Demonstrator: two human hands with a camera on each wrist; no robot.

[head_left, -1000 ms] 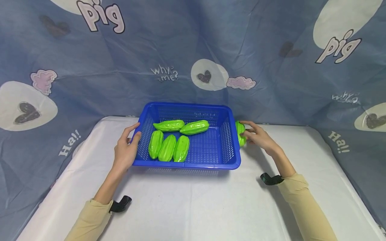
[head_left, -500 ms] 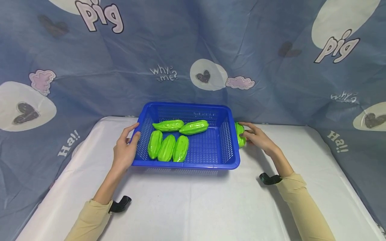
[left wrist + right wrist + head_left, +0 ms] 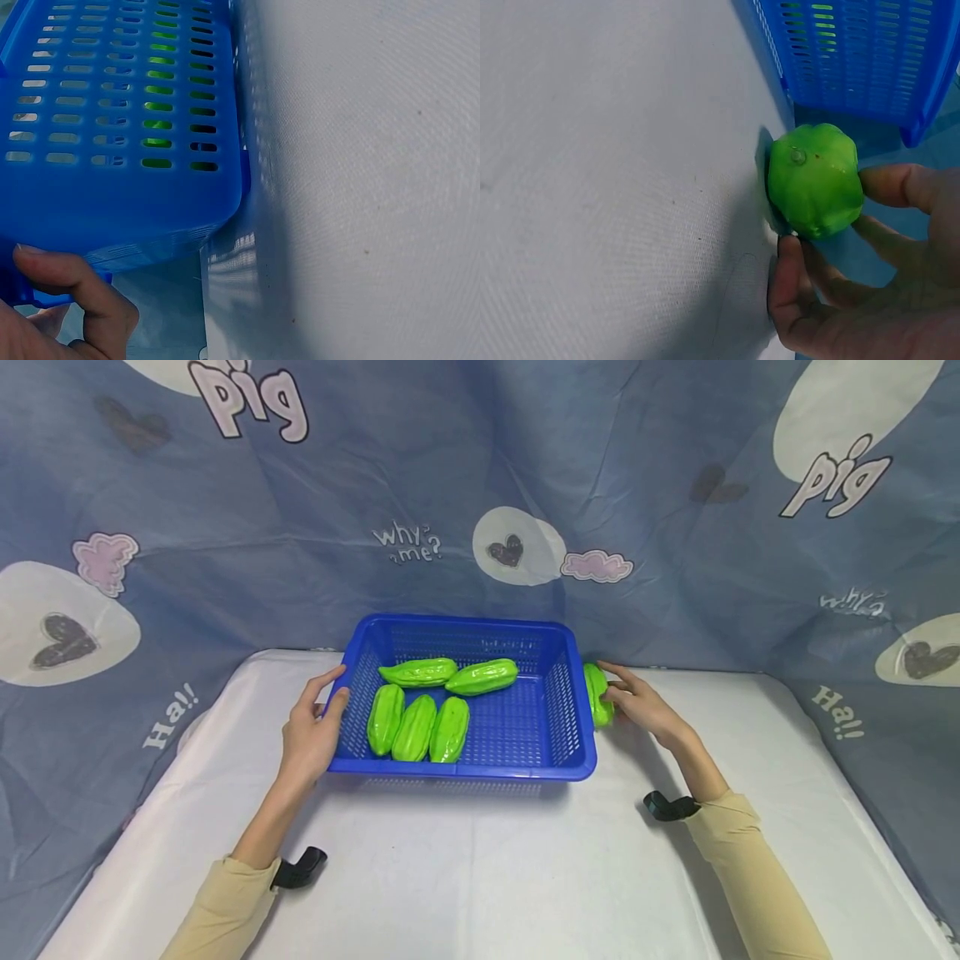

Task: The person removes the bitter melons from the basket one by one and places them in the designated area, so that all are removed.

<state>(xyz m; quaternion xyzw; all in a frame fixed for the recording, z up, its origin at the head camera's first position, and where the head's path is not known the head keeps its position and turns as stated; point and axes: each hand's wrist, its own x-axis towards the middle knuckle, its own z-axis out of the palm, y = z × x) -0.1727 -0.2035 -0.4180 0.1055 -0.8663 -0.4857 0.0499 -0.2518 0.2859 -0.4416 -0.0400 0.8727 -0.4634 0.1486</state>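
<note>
A blue plastic basket (image 3: 525,772) with slotted walls sits on the white table. My left hand (image 3: 311,727) holds its left end, thumb against the rim; in the left wrist view the thumb (image 3: 56,270) lies on the blue edge. Inside lie several glossy green ridged gourds (image 3: 450,731), three side by side near the front left and two end to end along the back. Just outside the right wall is another green gourd (image 3: 597,695), resting on the table. My right hand (image 3: 645,702) has thumb and fingers round it; in the right wrist view the gourd (image 3: 816,180) shows its rounded end.
A grey-blue patterned cloth (image 3: 450,485) hangs behind the table. White cloth (image 3: 480,868) covers the tabletop in front of the basket and to both sides.
</note>
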